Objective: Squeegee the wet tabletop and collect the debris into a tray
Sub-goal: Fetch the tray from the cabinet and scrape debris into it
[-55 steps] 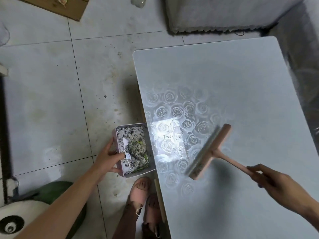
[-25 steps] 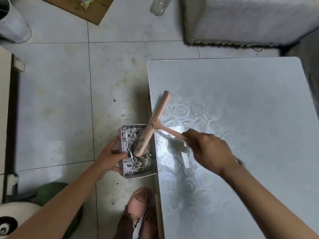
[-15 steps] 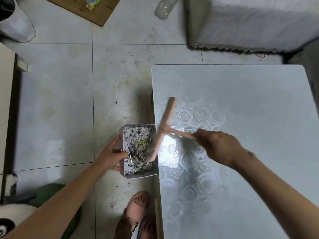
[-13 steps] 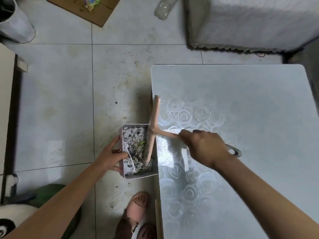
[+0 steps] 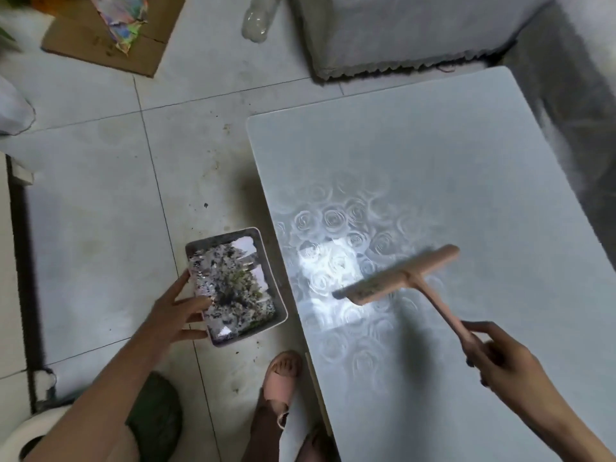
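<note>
A pale tabletop [image 5: 466,181] with a faint rose pattern fills the right side, shiny with a bright glare patch near its left edge. My right hand [image 5: 496,358] grips the end of a pink squeegee [image 5: 403,276], whose blade hovers or rests over the table right of the glare. My left hand [image 5: 176,311] holds a white tray [image 5: 281,315] by its left rim, thumb over the edge, beside and a little away from the table's left edge. Wet grey and green debris [image 5: 233,288] fills the tray.
My foot in a pink sandal [image 5: 280,371] stands by the table's near left corner. On the tiled floor lie cardboard [image 5: 110,38] and a clear bottle [image 5: 258,18] at the back. A cloth-covered block [image 5: 410,31] stands behind the table. A green and white object [image 5: 150,425] sits at bottom left.
The squeegee has swung from over the tray back to the right across the table. My right hand has slid to the handle's end. The tray has moved slightly away from the table edge.
</note>
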